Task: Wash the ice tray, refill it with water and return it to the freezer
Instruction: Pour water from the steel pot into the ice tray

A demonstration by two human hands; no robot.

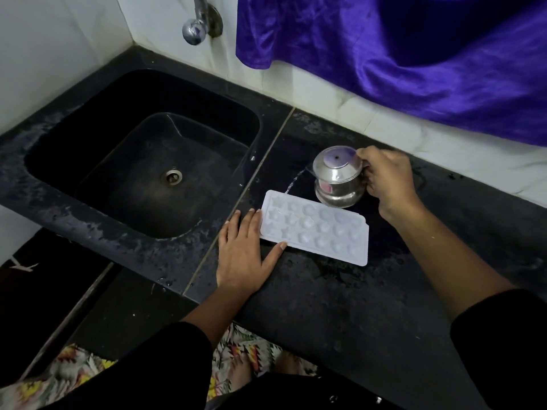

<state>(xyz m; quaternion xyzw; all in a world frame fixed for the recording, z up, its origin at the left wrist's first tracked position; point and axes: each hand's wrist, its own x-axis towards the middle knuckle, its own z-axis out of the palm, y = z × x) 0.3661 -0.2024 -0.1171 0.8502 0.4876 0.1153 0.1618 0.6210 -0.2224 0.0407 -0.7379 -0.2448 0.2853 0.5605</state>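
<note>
A white plastic ice tray (316, 229) with several shaped cells lies flat on the black counter (340, 306), just right of the sink. My left hand (245, 253) lies flat on the counter with straight fingers against the tray's left end. My right hand (384, 179) grips the handle side of a small steel jug (336, 176), tilted to the left just behind the tray. A thin stream of water (293, 182) runs from its spout onto the tray's far left corner.
A black sink (88, 119) with a metal drain (171, 176) sits to the left, holding shallow water. A chrome tap (196, 28) is mounted on the white tiled wall above. A purple cloth (414, 54) hangs over the back right. The counter surface looks wet.
</note>
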